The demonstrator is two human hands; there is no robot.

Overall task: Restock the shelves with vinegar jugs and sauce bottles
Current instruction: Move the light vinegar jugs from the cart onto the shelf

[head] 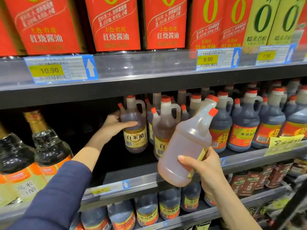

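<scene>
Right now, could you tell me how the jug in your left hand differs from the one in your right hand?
The left-hand jug stands upright on the shelf, label facing out; the right-hand jug is tilted in the air before the shelf, showing its plain back. The left hand grips the upper body; the right hand grips near the base. Both hold amber liquid under orange caps.

You wore the one wide-angle camera on your head; it faced the shelves (149, 90) straight on and close, tilted slightly down, your hands near at the frame's lower half.
</scene>
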